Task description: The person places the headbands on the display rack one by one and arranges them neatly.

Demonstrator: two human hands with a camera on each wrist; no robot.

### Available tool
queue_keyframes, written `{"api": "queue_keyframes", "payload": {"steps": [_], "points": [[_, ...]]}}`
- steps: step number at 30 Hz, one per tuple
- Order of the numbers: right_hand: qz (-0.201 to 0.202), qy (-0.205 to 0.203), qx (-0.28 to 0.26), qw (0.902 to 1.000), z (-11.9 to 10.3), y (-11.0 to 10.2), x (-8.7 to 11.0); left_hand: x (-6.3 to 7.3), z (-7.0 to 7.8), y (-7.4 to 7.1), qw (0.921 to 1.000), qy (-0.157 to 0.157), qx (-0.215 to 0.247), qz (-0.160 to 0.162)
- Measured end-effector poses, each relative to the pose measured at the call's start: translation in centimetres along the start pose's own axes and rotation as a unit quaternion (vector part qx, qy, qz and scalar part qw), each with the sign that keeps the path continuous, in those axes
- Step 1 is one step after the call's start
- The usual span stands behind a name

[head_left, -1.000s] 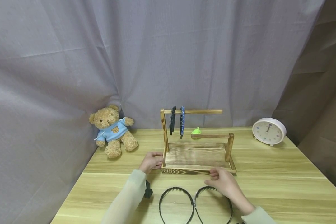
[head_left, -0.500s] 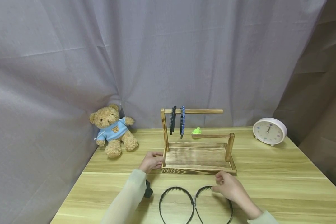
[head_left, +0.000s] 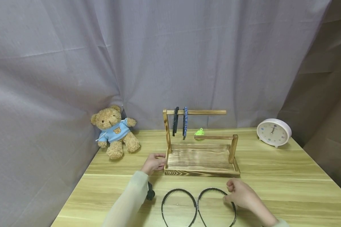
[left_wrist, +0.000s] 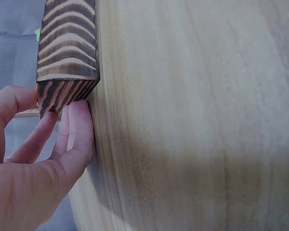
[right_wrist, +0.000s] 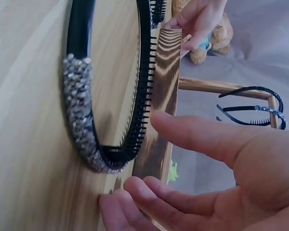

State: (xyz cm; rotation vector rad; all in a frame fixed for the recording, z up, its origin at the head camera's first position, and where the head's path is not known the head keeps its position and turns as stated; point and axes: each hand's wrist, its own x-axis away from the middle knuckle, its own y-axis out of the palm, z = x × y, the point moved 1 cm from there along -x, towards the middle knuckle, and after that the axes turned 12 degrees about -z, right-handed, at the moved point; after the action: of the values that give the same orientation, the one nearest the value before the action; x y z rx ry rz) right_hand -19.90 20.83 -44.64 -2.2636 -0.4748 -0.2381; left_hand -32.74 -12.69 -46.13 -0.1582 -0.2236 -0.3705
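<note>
At the left end of a wooden hanging rack [head_left: 200,173], my left hand [head_left: 152,164] holds the tray's end wall. The left wrist view has the fingertips [left_wrist: 81,111] at the striped wood [left_wrist: 67,43]. My right hand [head_left: 241,194] hovers at the right headband [head_left: 213,189], with thumb and fingers apart and nothing between them. That headband is black with inner teeth and a silver glittery part [right_wrist: 82,103]; its thumb overlaps the band in the head view. A second black headband [head_left: 178,190] lies beside it, to its left. Both run past the lower frame edge.
From the rack's upper bar [head_left: 207,112] hang a black headband [head_left: 175,121] and a blue glittery one [head_left: 185,123]. A lower bar [head_left: 213,137] sticks out from the right post. Behind it is a bright green item [head_left: 200,130]. A teddy bear [head_left: 113,134] sits left; a white clock [head_left: 273,133] stands right.
My right hand has moved right and toward me, away from the tray's front edge to the right side of the right headband. My left hand stays at the tray's end.
</note>
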Motion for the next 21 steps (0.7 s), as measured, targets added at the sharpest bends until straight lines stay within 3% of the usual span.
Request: {"api": "queue_keyframes", "payload": {"steps": [5, 12, 21], "points": [[-0.025, 0.006, 0.008, 0.9996, 0.4, 0.0, 0.2, 1.5, 1.2, 0.4, 0.9999, 0.009, -0.008, 0.002], [-0.044, -0.012, 0.012, 0.9989, 0.1, 0.5, 0.7, -1.1, -1.3, -0.4, 0.9999, -0.004, -0.007, 0.01], [-0.038, 0.007, -0.009, 0.9992, 0.2, 1.5, 1.0, -1.2, -1.2, -0.3, 0.9997, -0.009, -0.006, 0.022]]}}
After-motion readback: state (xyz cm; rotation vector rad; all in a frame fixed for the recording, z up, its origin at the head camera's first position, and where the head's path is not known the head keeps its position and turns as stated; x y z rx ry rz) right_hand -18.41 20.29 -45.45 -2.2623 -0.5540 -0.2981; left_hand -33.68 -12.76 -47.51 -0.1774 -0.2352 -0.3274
